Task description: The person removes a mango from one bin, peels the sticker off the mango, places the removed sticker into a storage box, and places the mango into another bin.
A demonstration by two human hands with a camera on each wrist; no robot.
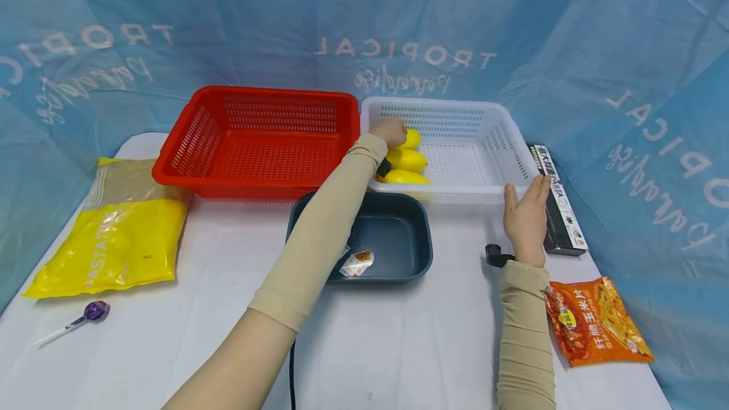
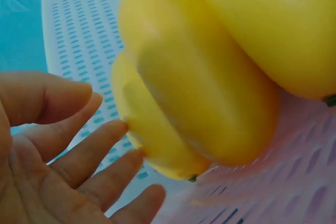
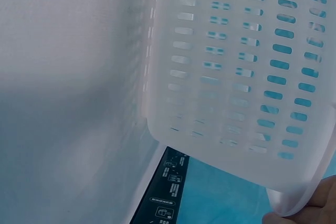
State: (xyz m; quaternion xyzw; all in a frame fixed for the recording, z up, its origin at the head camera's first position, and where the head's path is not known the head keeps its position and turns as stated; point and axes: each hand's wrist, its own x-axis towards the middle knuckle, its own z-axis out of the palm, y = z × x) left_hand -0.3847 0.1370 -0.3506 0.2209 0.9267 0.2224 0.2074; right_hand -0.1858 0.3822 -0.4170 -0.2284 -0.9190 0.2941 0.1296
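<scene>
A white plastic basket [image 1: 461,189] holds three smooth, oval yellow fruits [image 1: 407,160] along its left side. My left hand [image 1: 389,131] reaches into it over the farthest fruit [image 1: 411,139]. In the left wrist view, the spread fingers [image 2: 86,150] of that hand have their tips right at the side of this fruit [image 2: 157,148], not wrapped round it. At the basket's near right corner is my right hand [image 1: 526,226], thumb apart from straight fingers. The right wrist view catches only part of that hand [image 3: 321,202], against the rim of the basket [image 3: 220,163].
A red basket [image 1: 259,190] stands left of the white one, with a dark blue tray [image 1: 393,239] in front. A yellow bag [image 1: 131,239] and purple lollipop [image 1: 95,311] lie left. On the right are a black pasta box [image 1: 560,214] and orange snack bag [image 1: 598,321].
</scene>
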